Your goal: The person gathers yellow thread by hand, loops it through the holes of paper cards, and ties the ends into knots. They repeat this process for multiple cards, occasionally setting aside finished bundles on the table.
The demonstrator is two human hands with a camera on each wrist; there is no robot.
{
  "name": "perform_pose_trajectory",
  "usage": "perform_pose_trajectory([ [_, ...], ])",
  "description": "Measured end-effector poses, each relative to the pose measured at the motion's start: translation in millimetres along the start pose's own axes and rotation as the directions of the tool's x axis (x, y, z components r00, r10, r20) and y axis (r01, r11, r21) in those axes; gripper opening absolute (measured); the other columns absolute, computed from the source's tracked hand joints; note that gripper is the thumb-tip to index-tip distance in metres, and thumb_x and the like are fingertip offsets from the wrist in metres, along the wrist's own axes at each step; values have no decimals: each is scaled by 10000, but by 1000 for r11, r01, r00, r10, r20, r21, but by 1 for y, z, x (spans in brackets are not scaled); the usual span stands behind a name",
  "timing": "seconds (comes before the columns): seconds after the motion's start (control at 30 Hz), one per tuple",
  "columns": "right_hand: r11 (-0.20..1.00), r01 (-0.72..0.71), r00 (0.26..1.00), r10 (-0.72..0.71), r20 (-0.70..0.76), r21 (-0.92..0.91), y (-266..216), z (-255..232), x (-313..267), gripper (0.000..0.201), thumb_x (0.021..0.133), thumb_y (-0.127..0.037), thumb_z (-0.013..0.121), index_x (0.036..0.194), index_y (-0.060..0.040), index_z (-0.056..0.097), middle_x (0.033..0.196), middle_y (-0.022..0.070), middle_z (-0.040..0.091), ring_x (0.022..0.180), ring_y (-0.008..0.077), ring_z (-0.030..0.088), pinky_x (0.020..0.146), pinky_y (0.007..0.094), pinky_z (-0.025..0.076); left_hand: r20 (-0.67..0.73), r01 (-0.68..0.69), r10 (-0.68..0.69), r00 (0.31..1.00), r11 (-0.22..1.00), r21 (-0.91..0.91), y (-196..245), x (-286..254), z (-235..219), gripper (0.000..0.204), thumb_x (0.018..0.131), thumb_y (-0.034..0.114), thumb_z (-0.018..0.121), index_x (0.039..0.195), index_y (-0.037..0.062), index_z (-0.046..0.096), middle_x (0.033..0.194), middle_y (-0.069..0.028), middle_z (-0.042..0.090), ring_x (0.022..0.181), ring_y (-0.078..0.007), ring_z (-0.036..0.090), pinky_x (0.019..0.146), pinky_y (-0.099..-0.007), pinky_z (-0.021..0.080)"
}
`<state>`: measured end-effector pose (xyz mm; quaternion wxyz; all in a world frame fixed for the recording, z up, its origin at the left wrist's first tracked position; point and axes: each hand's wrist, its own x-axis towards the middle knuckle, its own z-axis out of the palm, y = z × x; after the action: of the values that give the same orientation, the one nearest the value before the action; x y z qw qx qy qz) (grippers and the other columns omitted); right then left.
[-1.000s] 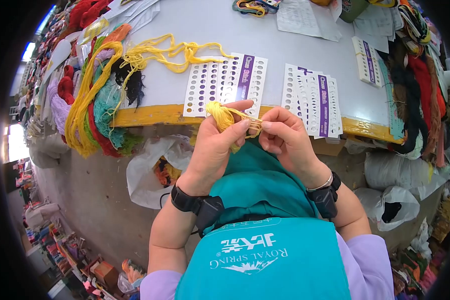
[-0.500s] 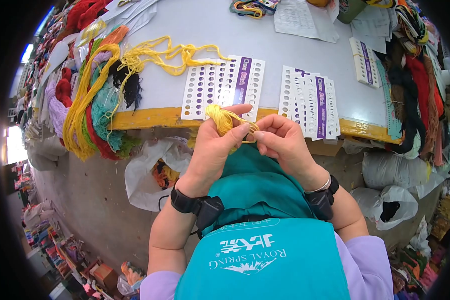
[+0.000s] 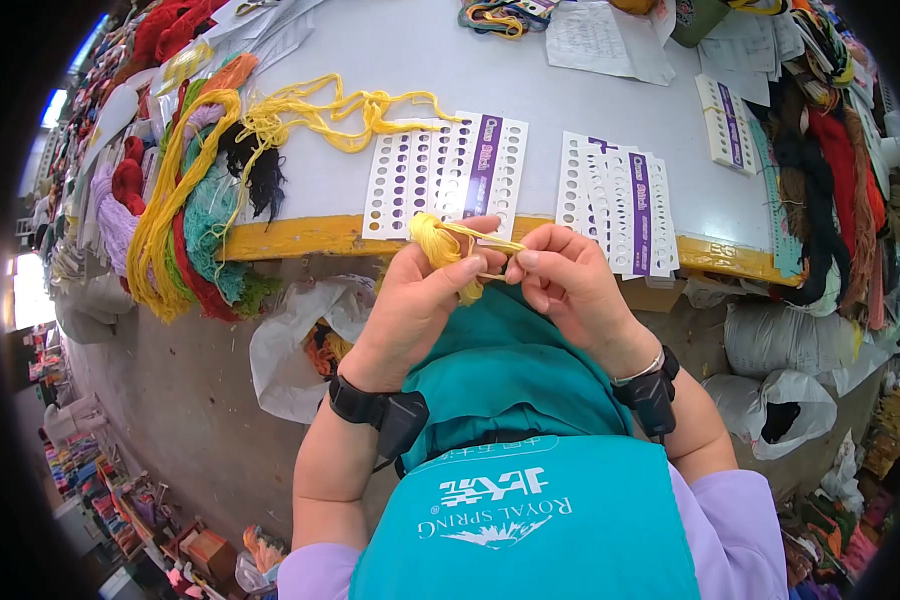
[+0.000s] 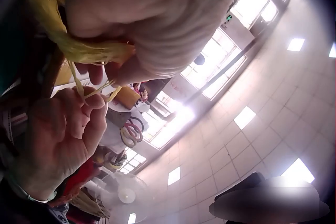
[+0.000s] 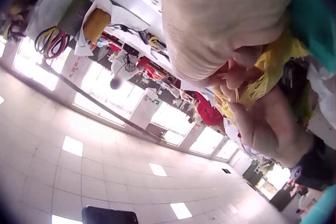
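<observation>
My left hand (image 3: 410, 305) holds a folded bundle of yellow embroidery thread (image 3: 432, 240) in front of the table edge. Its forefinger stretches out behind the strands, and the thumb lies across in front. Close on its right, my right hand (image 3: 575, 285) pinches the drawn-out strands between thumb and forefinger. In the left wrist view the yellow thread (image 4: 89, 50) spans between both hands; the right wrist view shows the thread (image 5: 262, 79) partly hidden by fingers. Just beyond the hands lie white hole-punched cards (image 3: 482, 165) with purple bands, and a second fan of such cards (image 3: 642, 220) is further right.
Loose yellow thread (image 3: 315, 105) trails across the table (image 3: 420, 50) toward coloured skeins (image 3: 210, 220) hanging over its left edge. More skeins (image 3: 830, 190) line the right side, near a banded card stack (image 3: 727, 122). A white plastic bag (image 3: 282, 365) sits below the table.
My right hand first comes closer to the left with the strands gathered in loose loops, then draws slightly away right. The strands between the hands now look straighter.
</observation>
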<state>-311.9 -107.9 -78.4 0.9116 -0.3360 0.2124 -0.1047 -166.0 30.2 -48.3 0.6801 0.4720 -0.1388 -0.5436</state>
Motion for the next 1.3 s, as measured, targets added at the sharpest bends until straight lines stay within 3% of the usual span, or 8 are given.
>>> perform_pose_trajectory([
  [0.17, 997, -7, 1000, 8, 14, -72, 4, 4, -1, 116, 965, -150, 635, 1000, -40, 639, 863, 86, 708, 565, 63, 573, 457, 154, 379, 21, -22, 22, 1000, 1000, -6, -4, 1, -7, 512, 935, 90, 645, 1401, -25, 468, 960, -23, 624, 869, -87, 590, 798, -244, 487],
  [0.27, 997, -14, 1000, 14, 7, -74, 6, 6, -2, 120, 968, -156, 633, 1005, -42, 641, 857, 91, 713, 554, 64, 579, 451, 151, 374, -58, -30, 34, 998, 997, 72, -2, 0, 3, 517, 920, 71, 657, 1398, -12, 480, 972, -10, 601, 791, -57, 547, 719, -213, 464],
  [0.47, 997, -32, 999, 31, -13, -71, 8, 7, -1, 102, 979, -154, 603, 998, -58, 633, 826, 92, 713, 530, 68, 578, 432, 156, 363, -45, -38, 41, 998, 996, 77, -4, 0, -1, 486, 912, 43, 635, 1377, -15, 508, 1001, -1, 605, 779, -36, 507, 683, -197, 428],
  [1.3, 996, -51, 998, 53, -23, 79, 8, 8, 4, 63, 990, -137, 531, 984, -89, 572, 784, 90, 696, 514, 80, 569, 422, 169, 370, -87, -5, 9, 996, 999, 45, -5, 3, -1, 496, 900, 54, 670, 1370, -11, 524, 898, 16, 609, 727, -42, 493, 672, -195, 430],
])
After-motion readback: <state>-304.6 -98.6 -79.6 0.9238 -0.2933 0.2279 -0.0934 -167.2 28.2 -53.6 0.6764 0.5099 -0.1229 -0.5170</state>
